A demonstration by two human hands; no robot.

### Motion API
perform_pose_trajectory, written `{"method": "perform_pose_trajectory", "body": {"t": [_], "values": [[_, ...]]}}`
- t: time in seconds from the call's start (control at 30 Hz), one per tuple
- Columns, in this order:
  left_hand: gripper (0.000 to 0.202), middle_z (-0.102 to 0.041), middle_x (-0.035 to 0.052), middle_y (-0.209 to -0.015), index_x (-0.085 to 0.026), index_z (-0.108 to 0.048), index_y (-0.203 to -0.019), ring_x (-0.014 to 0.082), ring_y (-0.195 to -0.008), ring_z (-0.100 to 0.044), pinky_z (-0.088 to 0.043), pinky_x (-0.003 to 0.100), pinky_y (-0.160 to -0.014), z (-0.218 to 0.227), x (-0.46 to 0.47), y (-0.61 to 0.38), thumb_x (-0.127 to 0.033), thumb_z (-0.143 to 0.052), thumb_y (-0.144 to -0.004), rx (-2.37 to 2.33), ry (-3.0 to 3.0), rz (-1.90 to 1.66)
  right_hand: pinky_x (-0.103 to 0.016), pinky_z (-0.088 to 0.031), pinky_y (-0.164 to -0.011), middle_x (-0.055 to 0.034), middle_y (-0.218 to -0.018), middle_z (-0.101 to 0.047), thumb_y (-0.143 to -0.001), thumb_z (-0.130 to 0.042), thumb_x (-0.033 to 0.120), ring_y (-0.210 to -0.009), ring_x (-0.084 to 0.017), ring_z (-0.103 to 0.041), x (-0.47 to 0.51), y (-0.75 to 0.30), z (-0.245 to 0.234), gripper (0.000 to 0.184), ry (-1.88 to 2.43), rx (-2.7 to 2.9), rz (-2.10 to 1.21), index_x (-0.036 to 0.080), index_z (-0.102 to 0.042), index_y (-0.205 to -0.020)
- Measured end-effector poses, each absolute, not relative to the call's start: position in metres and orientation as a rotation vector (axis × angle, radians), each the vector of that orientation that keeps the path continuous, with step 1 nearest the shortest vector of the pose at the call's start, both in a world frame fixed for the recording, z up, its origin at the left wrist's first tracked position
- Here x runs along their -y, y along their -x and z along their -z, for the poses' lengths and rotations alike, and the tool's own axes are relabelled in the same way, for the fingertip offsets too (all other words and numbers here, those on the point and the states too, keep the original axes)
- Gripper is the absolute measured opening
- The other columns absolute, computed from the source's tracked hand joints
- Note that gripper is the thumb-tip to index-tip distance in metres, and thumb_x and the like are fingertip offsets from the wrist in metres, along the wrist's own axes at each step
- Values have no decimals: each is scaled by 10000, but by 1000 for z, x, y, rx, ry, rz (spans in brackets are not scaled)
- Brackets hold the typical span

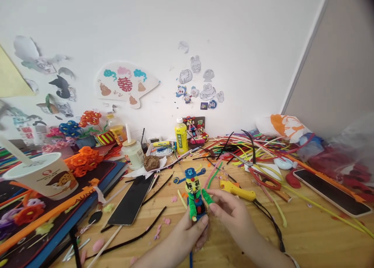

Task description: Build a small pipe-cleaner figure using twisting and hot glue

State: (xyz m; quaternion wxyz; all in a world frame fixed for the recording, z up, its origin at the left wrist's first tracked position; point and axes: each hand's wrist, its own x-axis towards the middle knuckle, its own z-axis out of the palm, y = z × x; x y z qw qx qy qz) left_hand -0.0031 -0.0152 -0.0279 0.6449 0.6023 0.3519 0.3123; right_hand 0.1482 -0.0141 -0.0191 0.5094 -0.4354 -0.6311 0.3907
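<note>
A pipe-cleaner figurine (193, 187) is held upright above the table's front middle. It has a blue hat with side wings, a yellow face with black marks, green sleeves and a blue, black and red body. My left hand (187, 235) is closed around its lower body, thumb across the front. On the right, my right hand (232, 213) pinches the figurine's green arm (207, 196) between thumb and fingers. Just behind that hand lies a yellow hot glue gun (238, 190), its black cord trailing toward the front edge.
A black-screened phone (131, 201) lies left of my hands, another phone (331, 192) far right. Loose pipe cleaners (248, 145) heap at the back right. A yellow drink bottle (181, 137), a lidded jar (133, 155) and a paper cup (43, 176) stand behind and left.
</note>
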Motion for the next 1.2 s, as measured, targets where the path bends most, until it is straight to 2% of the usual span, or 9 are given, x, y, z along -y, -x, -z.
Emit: {"method": "perform_pose_trajectory", "body": {"t": [0.2,0.37,0.63,0.97,1.2], "values": [[459,-345,-85,-503,-204,-374,-823,74,-415,-285,-224,230,-423,22,17,1,-647,-424,-714,-839,-1378,-676,-295,-483,-662,-69,-824,-649,-774,-542,354,-752,-192,-600,14,-148,19,322,1028,1529,-973,166,-615,-1025],[485,-345,-93,-486,-205,-379,-817,68,-405,-274,-216,221,-409,17,19,-1,-665,-451,-681,-859,-1360,-679,-267,-477,-600,-43,-736,-628,-769,-546,334,-657,-162,-584,16,-147,17,313,1024,1528,-958,156,-625,-1014],[476,-356,-99,-489,-196,-376,-824,56,-393,-278,-215,212,-394,26,17,0,-643,-466,-688,-864,-1320,-693,-259,-475,-593,-43,-745,-635,-778,-537,333,-670,-163,-582,16,-147,19,299,1051,1598,-884,178,-637,-1013],[533,-324,-107,-492,-196,-399,-889,68,-429,-260,-198,225,-421,12,22,-2,-667,-475,-652,-943,-1316,-678,-287,-492,-661,-54,-777,-654,-774,-554,316,-721,-176,-592,18,-147,21,268,1085,1601,-859,184,-646,-988],[414,-318,-87,-560,-196,-433,-811,61,-455,-254,-202,221,-432,22,20,1,-601,-458,-725,-903,-1346,-671,-309,-492,-696,-66,-826,-671,-770,-560,316,-761,-193,-605,17,-147,20,265,1066,1591,-917,182,-653,-979]]}}
